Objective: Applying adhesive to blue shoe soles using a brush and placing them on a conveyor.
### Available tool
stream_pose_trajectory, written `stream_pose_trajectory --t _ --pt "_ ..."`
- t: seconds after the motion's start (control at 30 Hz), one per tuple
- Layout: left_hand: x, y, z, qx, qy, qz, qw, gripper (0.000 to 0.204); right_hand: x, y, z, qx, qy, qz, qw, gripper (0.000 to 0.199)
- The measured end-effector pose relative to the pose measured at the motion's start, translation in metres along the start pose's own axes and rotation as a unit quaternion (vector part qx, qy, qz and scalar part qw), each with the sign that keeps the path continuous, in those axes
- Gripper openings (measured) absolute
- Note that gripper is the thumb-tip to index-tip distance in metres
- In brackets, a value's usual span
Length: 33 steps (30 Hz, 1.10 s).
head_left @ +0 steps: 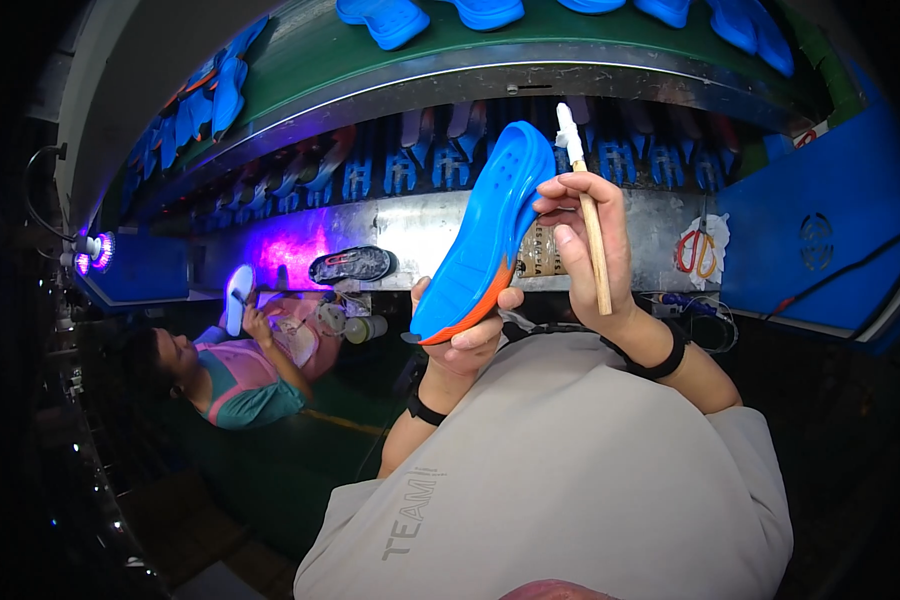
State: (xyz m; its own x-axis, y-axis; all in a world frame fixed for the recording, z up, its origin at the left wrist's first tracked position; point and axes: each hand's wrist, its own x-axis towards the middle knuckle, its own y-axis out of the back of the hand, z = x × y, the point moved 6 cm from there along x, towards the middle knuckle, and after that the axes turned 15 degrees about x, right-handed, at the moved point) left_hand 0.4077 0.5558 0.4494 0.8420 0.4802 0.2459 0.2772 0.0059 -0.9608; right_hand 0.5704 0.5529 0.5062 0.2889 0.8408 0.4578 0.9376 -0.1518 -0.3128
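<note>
My left hand (465, 345) grips the heel end of a blue shoe sole (480, 235) with an orange patch along its side. The sole is tilted, its hollow inner face turned up and its far end pointing away from me. In my right hand (585, 245) is a slim wooden stick (597, 255), its upper tip wrapped in white material. The stick stands beside the sole, with the wrapped tip apart from it. My right fingertips are at the sole's right edge; whether they press on it I cannot tell.
Before me runs a metal ledge (420, 225) bearing a dark sole (352, 265) and scissors (705, 253). Beyond it are a rack of blue holders (400, 172) and a green conveyor (310, 65) carrying blue soles. A co-worker (245, 375) holds a pale sole at left. A blue cabinet (820, 240) stands right.
</note>
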Motion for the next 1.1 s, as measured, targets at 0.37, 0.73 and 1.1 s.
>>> stream_pose_trajectory --t 0.37,0.73,1.1 --pt "-0.006 0.001 -0.007 0.19 0.013 0.099 0.977 0.09 0.01 -0.05 -0.025 -0.065 0.115 -0.201 0.971 0.043" --pt "-0.022 0.02 0.016 0.197 -0.086 0.135 0.967 0.066 -0.008 -0.077 -0.022 0.032 -0.07 -0.292 0.953 0.041" --pt "-0.006 0.005 -0.005 0.145 -0.039 0.195 0.969 0.067 -0.029 -0.075 -0.061 0.106 0.058 -0.318 0.94 0.048"
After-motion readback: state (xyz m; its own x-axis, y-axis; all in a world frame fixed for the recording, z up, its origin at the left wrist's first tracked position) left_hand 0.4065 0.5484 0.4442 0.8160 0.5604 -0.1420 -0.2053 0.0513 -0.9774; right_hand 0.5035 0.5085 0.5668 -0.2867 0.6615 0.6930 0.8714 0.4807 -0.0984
